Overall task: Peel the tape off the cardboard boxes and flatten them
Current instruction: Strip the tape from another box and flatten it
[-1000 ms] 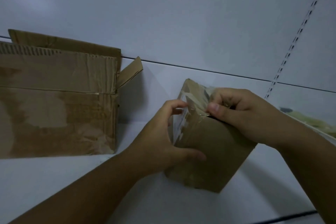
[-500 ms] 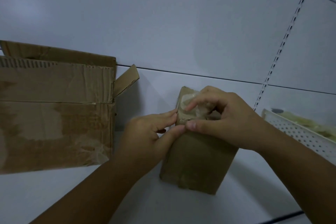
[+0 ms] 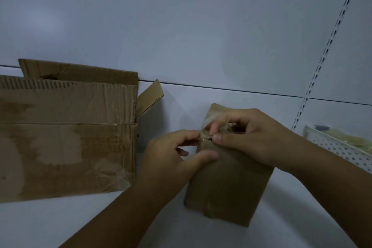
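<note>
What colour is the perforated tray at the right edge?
White, with rows of small holes in the perforated tray; head view.

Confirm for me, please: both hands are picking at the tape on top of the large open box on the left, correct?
Not quite. The head view shows both hands, left and right, picking at the tape on the small box; the large open box stands untouched on the left.

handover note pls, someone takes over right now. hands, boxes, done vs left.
Left hand: braces the small box, thumb on its front.
Right hand: pinches the tape at the small box's top edge.
Small box stands on the white surface, taped, not flat.
Large box stands to the left, flaps open, not flat.
Done: nothing flattened.
Left: finish peeling, flatten both.
</note>
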The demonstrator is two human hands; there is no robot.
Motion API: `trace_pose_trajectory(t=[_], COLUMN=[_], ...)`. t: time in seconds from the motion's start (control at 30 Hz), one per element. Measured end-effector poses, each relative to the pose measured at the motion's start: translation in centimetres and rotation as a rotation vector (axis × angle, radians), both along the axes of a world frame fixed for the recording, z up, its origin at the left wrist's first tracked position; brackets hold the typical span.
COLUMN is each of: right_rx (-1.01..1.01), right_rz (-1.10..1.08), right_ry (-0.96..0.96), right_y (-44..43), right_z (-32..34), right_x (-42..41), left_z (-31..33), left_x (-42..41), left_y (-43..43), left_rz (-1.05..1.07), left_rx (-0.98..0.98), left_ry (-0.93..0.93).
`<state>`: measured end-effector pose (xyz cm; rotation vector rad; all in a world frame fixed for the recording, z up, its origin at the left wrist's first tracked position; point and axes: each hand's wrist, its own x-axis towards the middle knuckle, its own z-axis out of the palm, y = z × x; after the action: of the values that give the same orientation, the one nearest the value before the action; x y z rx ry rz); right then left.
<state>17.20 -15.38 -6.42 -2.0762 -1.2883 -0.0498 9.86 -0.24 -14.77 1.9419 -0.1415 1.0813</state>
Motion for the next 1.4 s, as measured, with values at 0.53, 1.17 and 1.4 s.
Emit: trace_pose_trajectory(t=[0.53, 1.17, 1.4], right_rx=[0.073, 0.174, 0.106], right_rz=[0.374, 0.012, -0.196], right_ry=[0.239, -0.014, -0.152], right_y=[1.1, -3.0, -6.2], right_z=[1.3, 1.3, 0.7], right_x=[1.6, 3.2, 5.8], left_z=[-0.1, 1.1, 1.5], left_x=[0.2, -0.7, 0.0], left_y=[-1.1, -1.7, -2.2], left_rz=[-0.179, 0.061, -0.019], left_rx=[0.010, 0.530, 0.657], left_ry=[0.161, -0.096, -0.001])
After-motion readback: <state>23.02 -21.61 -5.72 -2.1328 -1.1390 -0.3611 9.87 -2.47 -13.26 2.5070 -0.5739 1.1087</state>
